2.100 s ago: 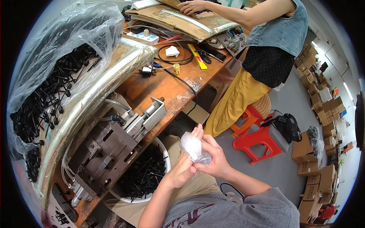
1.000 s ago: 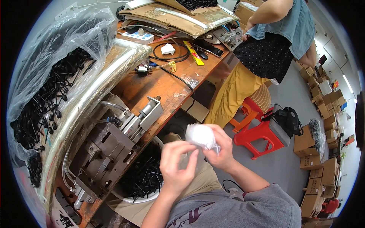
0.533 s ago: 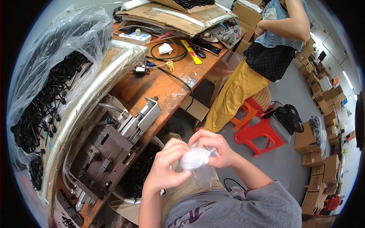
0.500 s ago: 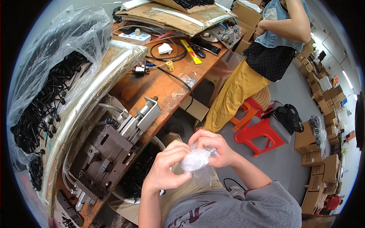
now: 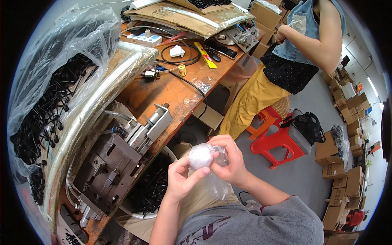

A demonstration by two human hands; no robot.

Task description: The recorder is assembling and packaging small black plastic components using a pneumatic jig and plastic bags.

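Above my lap I hold a clear plastic bag (image 5: 216, 185) with a rounded white bundle (image 5: 200, 156) in its upper part. What the white bundle is made of I cannot make out. My left hand (image 5: 183, 174) is closed on the bundle's lower left side, thumb pressed to its front. With my right hand (image 5: 229, 162) I pinch the bag on the right side, close to the left thumb. The loose, see-through end of the bag hangs below both hands.
Left of me, a metal fixture (image 5: 112, 163) with a cylinder sits on the wooden bench (image 5: 143, 92). Black stemmed parts (image 5: 43, 122) fill a plastic-lined tray; more lie in a tub (image 5: 149, 190) beside my leg. A person in yellow trousers (image 5: 255, 98) stands near a red stool (image 5: 277, 147).
The white bundle has turned in my hands and moved slightly up, now looking rounder. The bag's loose end hangs lower. The other person's upper body has shifted right.
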